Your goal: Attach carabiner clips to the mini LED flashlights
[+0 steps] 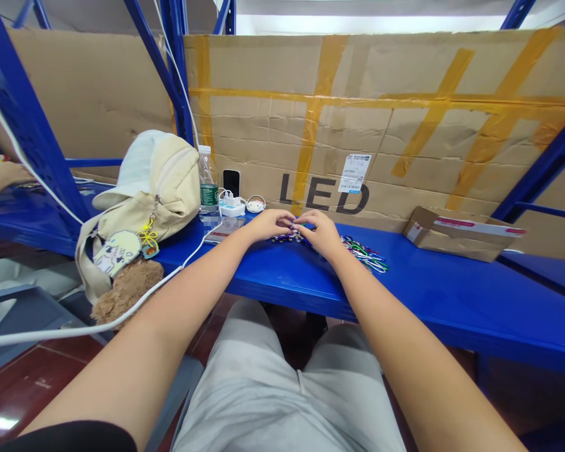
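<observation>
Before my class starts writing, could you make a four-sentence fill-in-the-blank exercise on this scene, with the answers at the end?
1. The left hand and right hand are close together over a ____ tabletop.
2. Green and white strands show on the outer side of the ____ wrist.
3. The large black letters on the cardboard spell ____.
4. The clear bottle beside the bag has a ____ label.

Missing words: blue; right; LED; green.
</observation>
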